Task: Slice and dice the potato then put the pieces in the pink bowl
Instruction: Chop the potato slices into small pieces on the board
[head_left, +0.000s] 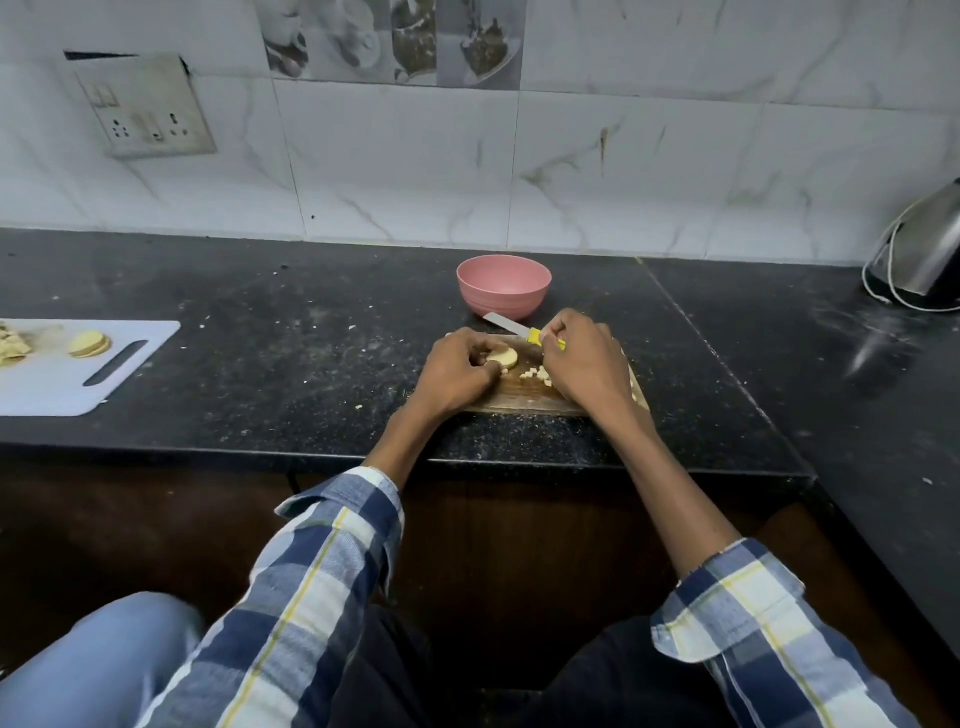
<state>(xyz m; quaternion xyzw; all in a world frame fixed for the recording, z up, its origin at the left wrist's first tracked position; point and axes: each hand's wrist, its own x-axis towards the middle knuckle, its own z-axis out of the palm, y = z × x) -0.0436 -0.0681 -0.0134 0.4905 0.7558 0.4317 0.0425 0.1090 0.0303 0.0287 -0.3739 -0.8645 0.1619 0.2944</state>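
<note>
**Potato half-diced on the wooden board, pink bowl waiting behind**

Black speckled stone makes up the counter (260, 332), dusted with pale crumbs and backed by white marbled wall tiles. Nearest the camera, two forearms in blue, white and yellow checked sleeves reach forward from the counter's edge. They meet over a small wooden cutting board (524, 402). On it the left hand (457, 374) has its fingers curled round a thick round potato slice (503, 357), pinching it against the board. Just beside that slice lies a heap of small potato cubes (537, 375), partly hidden under the right hand (582, 358). The right hand grips the yellow handle of a knife (511, 327), whose pale blade points away to the left, towards the bowl. Just beyond the board stands the pink bowl (504, 286); its inside cannot be seen. Far left rests a white cutting board (104, 374) carrying more potato slices (89, 344). A steel kettle (924, 254) stands at far right, and a switch plate (140, 109) hangs on the wall.
</note>
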